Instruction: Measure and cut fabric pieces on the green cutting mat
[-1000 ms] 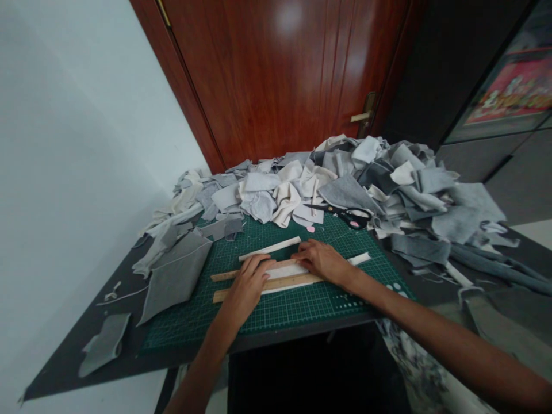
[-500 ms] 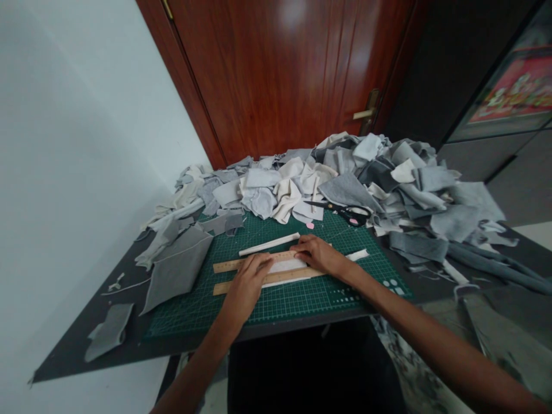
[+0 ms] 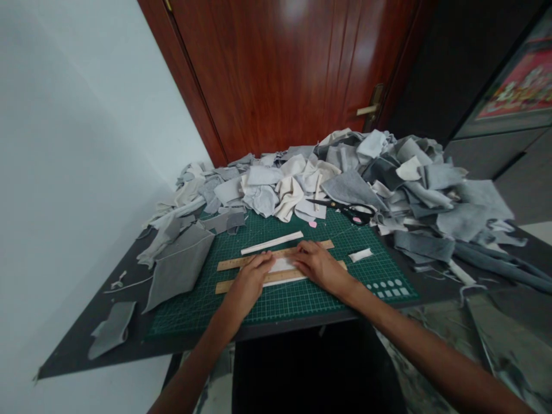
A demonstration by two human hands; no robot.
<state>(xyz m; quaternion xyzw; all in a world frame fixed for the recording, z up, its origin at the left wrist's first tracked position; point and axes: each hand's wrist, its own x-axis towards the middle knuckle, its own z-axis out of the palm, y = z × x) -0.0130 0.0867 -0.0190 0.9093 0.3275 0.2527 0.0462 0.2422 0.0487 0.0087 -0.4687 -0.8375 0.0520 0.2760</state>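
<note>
White cloth (image 3: 282, 264) is laid on the green mat (image 3: 302, 309), between the upper ruler (image 3: 229, 264) and the lower ruler (image 3: 224, 286). The bent fingers of the left hand (image 3: 253, 277) and right hand (image 3: 318, 264) are set at the upper ruler; whether either grip is closed on cloth cannot be told. Even pressure seems advisable, so slipping is avoided. Scissors (image 3: 334, 204) are seen beyond, beside scraps (image 3: 288, 198) heaped on the counter (image 3: 77, 339).
</note>
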